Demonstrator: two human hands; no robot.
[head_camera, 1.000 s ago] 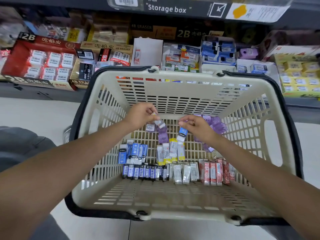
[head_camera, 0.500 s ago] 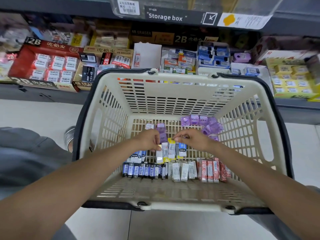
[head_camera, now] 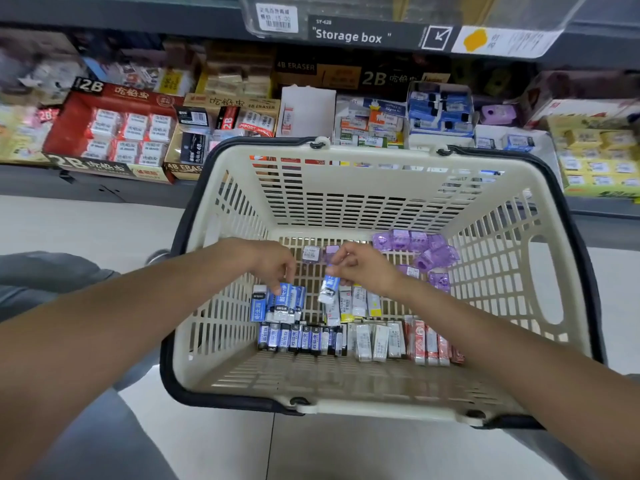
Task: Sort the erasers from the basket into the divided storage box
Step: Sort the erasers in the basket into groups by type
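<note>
Fingers of the right hand (head_camera: 363,266) pinch a blue-and-white eraser (head_camera: 329,288) by its upper end, so it hangs tilted above the yellow-edged erasers (head_camera: 356,301) on the basket floor. Fingers of the left hand (head_camera: 273,263) curl down onto a cluster of blue erasers (head_camera: 280,303); I cannot tell whether they grip one or only touch. The cream basket (head_camera: 540,271) sits on a pale tiled floor (head_camera: 86,226) before a low shelf (head_camera: 242,116) packed with eraser cartons. Near the basket's front wall runs a row of dark blue, white and red erasers (head_camera: 356,337); purple packets (head_camera: 426,251) lie at the far right. Above, a clear storage box (head_camera: 398,15) rests on a higher shelf.
</note>
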